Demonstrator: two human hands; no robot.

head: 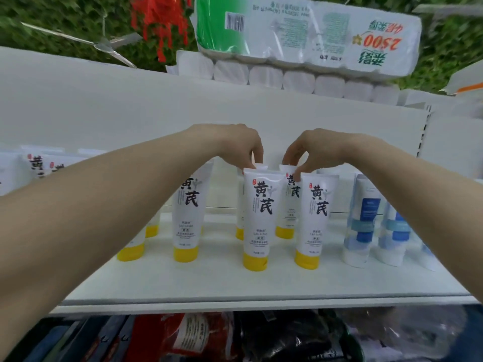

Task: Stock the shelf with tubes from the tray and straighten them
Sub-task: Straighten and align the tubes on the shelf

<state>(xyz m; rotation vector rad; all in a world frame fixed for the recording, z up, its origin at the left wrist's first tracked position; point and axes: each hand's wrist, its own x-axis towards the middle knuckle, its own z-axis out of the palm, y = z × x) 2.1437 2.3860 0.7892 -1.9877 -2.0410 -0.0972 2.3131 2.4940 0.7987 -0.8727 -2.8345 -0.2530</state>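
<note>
Several white tubes with yellow caps stand cap-down on the white shelf point(235, 286). My left hand point(240, 145) reaches in from the left, its fingertips pinching the top edge of the front centre tube point(257, 220). From the right, my right hand point(311, 150) pinches the top of the tube behind point(290, 205), which stands between the centre tube and the right front tube point(313, 220). Another tube point(189, 212) stands apart to the left. The tray is not in view.
Blue and white tubes point(364, 220) stand at the right end of the shelf. More yellow-capped tubes sit behind my left forearm. Packs of toilet paper point(308, 32) lie on top of the shelving. Packaged goods fill the shelf below point(261, 338).
</note>
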